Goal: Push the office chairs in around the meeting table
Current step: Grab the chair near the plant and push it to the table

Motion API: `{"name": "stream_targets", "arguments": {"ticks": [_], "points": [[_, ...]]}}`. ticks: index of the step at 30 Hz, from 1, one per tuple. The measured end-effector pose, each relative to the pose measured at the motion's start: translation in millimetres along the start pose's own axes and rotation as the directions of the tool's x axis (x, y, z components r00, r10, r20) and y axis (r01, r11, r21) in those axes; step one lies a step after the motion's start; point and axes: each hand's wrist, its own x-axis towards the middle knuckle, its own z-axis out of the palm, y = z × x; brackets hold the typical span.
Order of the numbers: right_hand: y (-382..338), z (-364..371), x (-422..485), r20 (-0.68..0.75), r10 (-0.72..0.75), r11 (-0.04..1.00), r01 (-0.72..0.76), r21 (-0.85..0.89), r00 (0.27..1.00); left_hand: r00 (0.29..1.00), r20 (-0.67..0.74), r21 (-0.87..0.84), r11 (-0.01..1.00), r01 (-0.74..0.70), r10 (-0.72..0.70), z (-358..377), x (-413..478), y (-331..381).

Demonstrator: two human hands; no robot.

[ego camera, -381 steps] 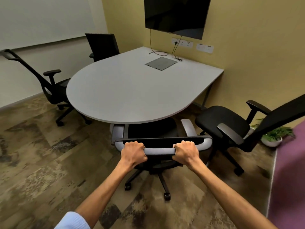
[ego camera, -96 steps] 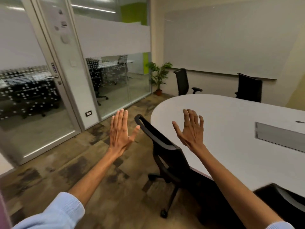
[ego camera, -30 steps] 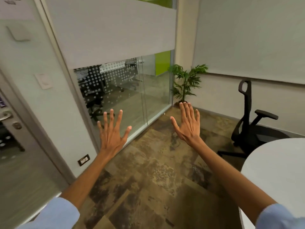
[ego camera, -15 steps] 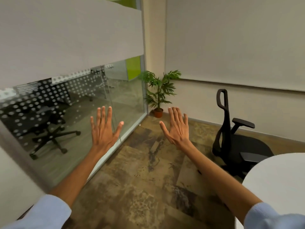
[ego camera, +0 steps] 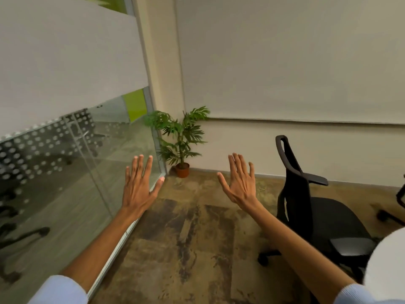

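Observation:
A black office chair [ego camera: 306, 207] stands at the right, its tall back toward me and its seat facing the rounded end of the white meeting table [ego camera: 385, 262] at the bottom right. The chair's seat is partly out from the table. My left hand [ego camera: 140, 185] and my right hand [ego camera: 240, 181] are both raised in front of me, palms forward, fingers spread, holding nothing. My right hand is left of the chair back and apart from it. Part of another black chair [ego camera: 400, 202] shows at the right edge.
A glass partition [ego camera: 72, 172] with a frosted band runs along the left. A potted plant [ego camera: 180, 139] stands in the far corner. A whiteboard [ego camera: 285, 62] covers the back wall. Patterned brown carpet [ego camera: 186, 238] lies between the glass and the chair.
My view has moved forward and turned right, so the black chair and plant are closer. Both hands stay raised and spread, holding nothing.

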Motion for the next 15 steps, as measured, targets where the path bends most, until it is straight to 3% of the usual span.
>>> {"name": "stream_targets", "arguments": {"ticks": [7, 15], "points": [[62.6, 47.0, 89.7, -0.023, 0.152, 0.984, -0.154, -0.088, 0.988, 0.987, 0.072, -0.107, 0.985, -0.136, 0.144, 107.3, 127.0, 6.5], [175.0, 89.3, 154.9, -0.066, 0.365, 0.905, -0.371, -0.209, 0.929, 0.914, 0.135, -0.233, 0.909, -0.345, 0.382, 235.3, 263.5, 96.2]]}}
